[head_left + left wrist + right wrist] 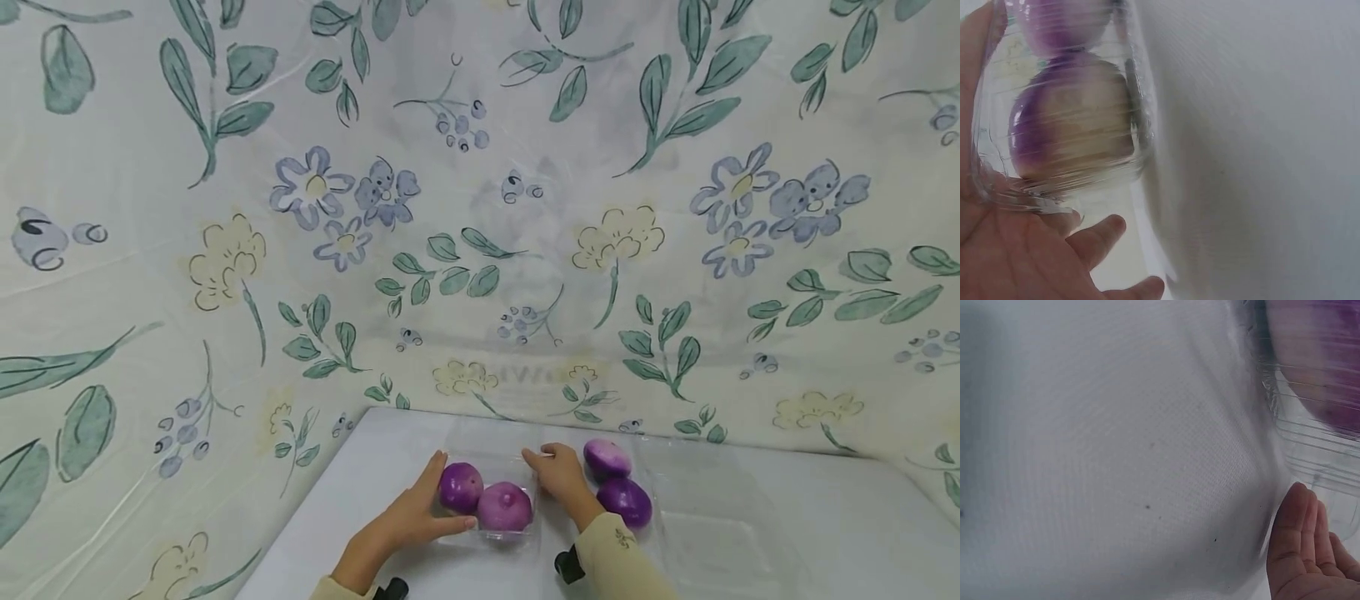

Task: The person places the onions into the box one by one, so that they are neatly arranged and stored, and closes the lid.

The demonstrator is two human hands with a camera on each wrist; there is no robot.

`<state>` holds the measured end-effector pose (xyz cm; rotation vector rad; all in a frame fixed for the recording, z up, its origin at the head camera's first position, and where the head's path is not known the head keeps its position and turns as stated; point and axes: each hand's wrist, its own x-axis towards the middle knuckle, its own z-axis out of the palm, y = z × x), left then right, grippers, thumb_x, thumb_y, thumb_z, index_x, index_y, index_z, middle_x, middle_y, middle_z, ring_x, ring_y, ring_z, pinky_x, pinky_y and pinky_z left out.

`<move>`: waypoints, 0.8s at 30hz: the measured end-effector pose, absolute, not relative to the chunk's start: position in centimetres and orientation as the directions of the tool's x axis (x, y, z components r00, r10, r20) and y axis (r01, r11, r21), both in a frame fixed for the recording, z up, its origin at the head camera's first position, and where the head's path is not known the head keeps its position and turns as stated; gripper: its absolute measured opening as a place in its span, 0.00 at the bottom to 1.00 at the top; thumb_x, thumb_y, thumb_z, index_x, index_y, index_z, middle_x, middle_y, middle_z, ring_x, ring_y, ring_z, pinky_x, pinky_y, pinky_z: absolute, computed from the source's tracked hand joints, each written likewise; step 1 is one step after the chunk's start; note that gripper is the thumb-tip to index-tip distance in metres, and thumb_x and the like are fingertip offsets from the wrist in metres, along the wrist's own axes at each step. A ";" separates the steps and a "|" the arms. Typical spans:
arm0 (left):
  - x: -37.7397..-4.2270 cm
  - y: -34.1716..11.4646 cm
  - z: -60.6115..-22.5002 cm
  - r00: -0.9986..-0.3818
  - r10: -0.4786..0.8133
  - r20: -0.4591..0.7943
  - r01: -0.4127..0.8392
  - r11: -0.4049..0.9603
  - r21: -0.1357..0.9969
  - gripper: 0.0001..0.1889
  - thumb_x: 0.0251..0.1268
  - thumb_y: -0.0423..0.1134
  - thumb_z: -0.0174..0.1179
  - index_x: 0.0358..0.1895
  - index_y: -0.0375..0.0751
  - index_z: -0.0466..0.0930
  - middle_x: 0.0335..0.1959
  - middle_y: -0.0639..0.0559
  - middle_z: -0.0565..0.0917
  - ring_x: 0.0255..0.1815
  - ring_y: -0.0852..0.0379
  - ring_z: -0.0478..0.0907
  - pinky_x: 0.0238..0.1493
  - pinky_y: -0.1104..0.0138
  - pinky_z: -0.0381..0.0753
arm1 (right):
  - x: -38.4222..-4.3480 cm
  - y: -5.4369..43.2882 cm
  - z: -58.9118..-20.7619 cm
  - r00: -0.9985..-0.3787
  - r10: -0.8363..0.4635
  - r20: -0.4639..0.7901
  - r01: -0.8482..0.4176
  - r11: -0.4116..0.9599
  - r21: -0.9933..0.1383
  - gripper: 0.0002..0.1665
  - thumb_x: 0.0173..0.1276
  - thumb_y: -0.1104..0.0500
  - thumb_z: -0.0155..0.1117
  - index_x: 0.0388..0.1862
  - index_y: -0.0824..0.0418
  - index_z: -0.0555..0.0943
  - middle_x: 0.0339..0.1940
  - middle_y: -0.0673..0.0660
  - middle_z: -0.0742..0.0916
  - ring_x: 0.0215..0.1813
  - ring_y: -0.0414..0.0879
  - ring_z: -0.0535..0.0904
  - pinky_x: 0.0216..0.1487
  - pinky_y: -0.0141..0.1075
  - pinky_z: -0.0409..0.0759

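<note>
A clear plastic box (pixel 517 536) with ribbed walls holds two round purple onions, a darker left one (pixel 461 488) and a paler right one (pixel 506 507). My left hand (pixel 408 517) grips the box from its left side, thumb along the front and fingers toward the back. In the left wrist view, the box (pixel 1066 181) lies against that hand's palm, some fingers spread beneath. At the box's back right corner my right hand (pixel 561 477) touches the edge. Its fingers (pixel 1307 531) look nearly straight and close together in the right wrist view; the thumb is hidden there.
Right of my right hand, two more purple onions, a back one (pixel 607 459) and a front one (pixel 626 502), lie close together. Another clear plastic container (pixel 712 533) stands farther right on the white table (pixel 322 508). A floral curtain (pixel 480 250) hangs behind and to the left.
</note>
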<state>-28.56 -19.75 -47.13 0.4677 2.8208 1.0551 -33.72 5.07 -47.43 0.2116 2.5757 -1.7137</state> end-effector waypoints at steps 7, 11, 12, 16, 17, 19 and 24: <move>-28.6 -19.6 -47.0 -0.951 0.308 0.016 0.249 0.738 0.627 0.64 0.50 0.65 0.70 0.79 0.32 0.42 0.80 0.33 0.48 0.76 0.30 0.56 0.67 0.30 0.56 | -33.9 5.4 -47.3 -0.993 0.068 -0.093 0.111 0.356 -0.928 0.35 0.69 0.50 0.65 0.63 0.75 0.71 0.50 0.70 0.85 0.43 0.49 0.83 0.38 0.38 0.84; -28.7 -19.6 -47.2 -0.950 0.310 0.029 0.259 0.735 0.627 0.64 0.50 0.66 0.69 0.79 0.31 0.42 0.80 0.33 0.49 0.76 0.30 0.56 0.68 0.29 0.53 | -33.9 5.5 -47.5 -0.995 0.048 -0.083 0.095 0.345 -0.934 0.34 0.70 0.51 0.64 0.63 0.76 0.70 0.49 0.70 0.85 0.42 0.48 0.83 0.36 0.36 0.83; -28.7 -19.6 -47.3 -0.949 0.313 0.033 0.264 0.735 0.625 0.64 0.50 0.66 0.68 0.79 0.31 0.42 0.80 0.33 0.49 0.76 0.31 0.56 0.68 0.29 0.52 | -33.9 5.5 -47.6 -0.995 0.050 -0.085 0.096 0.342 -0.935 0.34 0.70 0.52 0.64 0.63 0.75 0.70 0.50 0.70 0.85 0.42 0.48 0.83 0.36 0.37 0.82; -28.7 -19.5 -47.3 -0.948 0.318 0.034 0.271 0.741 0.615 0.63 0.51 0.67 0.68 0.79 0.31 0.42 0.80 0.34 0.48 0.77 0.32 0.54 0.68 0.28 0.50 | -33.9 5.6 -47.6 -0.995 0.056 -0.078 0.093 0.340 -0.936 0.32 0.70 0.53 0.64 0.63 0.73 0.71 0.50 0.69 0.84 0.41 0.48 0.85 0.36 0.37 0.82; -28.7 -19.5 -47.3 -0.947 0.319 0.032 0.271 0.743 0.612 0.63 0.51 0.67 0.68 0.79 0.31 0.42 0.80 0.34 0.48 0.77 0.32 0.54 0.68 0.28 0.50 | -33.8 5.6 -47.5 -0.995 0.056 -0.077 0.092 0.342 -0.935 0.31 0.70 0.53 0.64 0.63 0.73 0.71 0.51 0.69 0.84 0.41 0.48 0.85 0.36 0.37 0.82; -28.7 -19.5 -47.2 -0.948 0.317 0.027 0.267 0.745 0.611 0.63 0.51 0.66 0.68 0.79 0.31 0.42 0.80 0.34 0.48 0.78 0.32 0.54 0.68 0.28 0.50 | -33.8 5.5 -47.5 -0.996 0.055 -0.069 0.084 0.339 -0.937 0.30 0.70 0.54 0.64 0.63 0.72 0.71 0.50 0.68 0.84 0.40 0.48 0.85 0.35 0.36 0.82; -28.5 -19.5 -47.0 -0.952 0.304 0.029 0.260 0.756 0.601 0.63 0.50 0.66 0.69 0.78 0.31 0.43 0.80 0.34 0.50 0.77 0.32 0.54 0.68 0.27 0.49 | -33.7 5.4 -47.4 -0.997 0.053 -0.049 0.064 0.328 -0.943 0.29 0.69 0.56 0.65 0.63 0.71 0.71 0.46 0.65 0.84 0.37 0.47 0.84 0.30 0.34 0.80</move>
